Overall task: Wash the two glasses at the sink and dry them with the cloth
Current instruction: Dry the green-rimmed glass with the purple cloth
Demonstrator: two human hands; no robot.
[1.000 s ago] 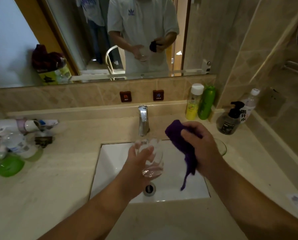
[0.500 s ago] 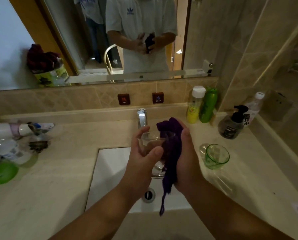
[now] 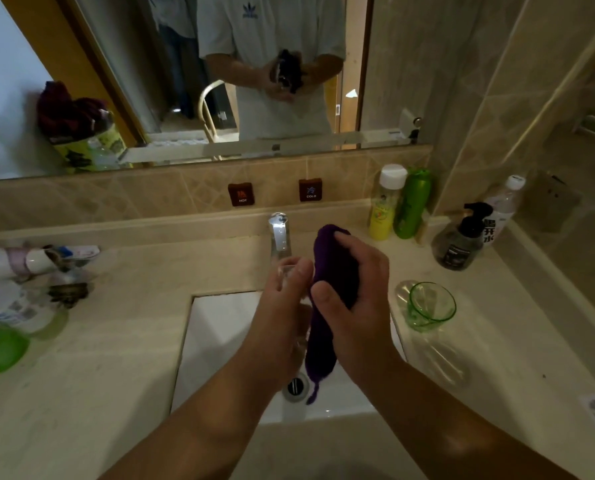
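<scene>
Beige tabletop (image 3: 123, 341) surrounded white sink (image 3: 220, 341). Left hand (image 3: 285, 306) gripped clear glass (image 3: 286, 271) over the basin; right hand (image 3: 355, 299) clutched purple cloth (image 3: 334, 271) against it. Drying step, probably. Green glass (image 3: 429, 306) waited at 3 o'clock, likely next.

Bottles (image 3: 412, 202) and pump dispenser (image 3: 460, 239) line the counter (image 3: 116, 341).

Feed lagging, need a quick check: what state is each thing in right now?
clear glass: held in left hand, over sink
purple cloth: gripped by right hand, against the glass
green glass: upright on counter, untouched
faucet: no water visible
</scene>
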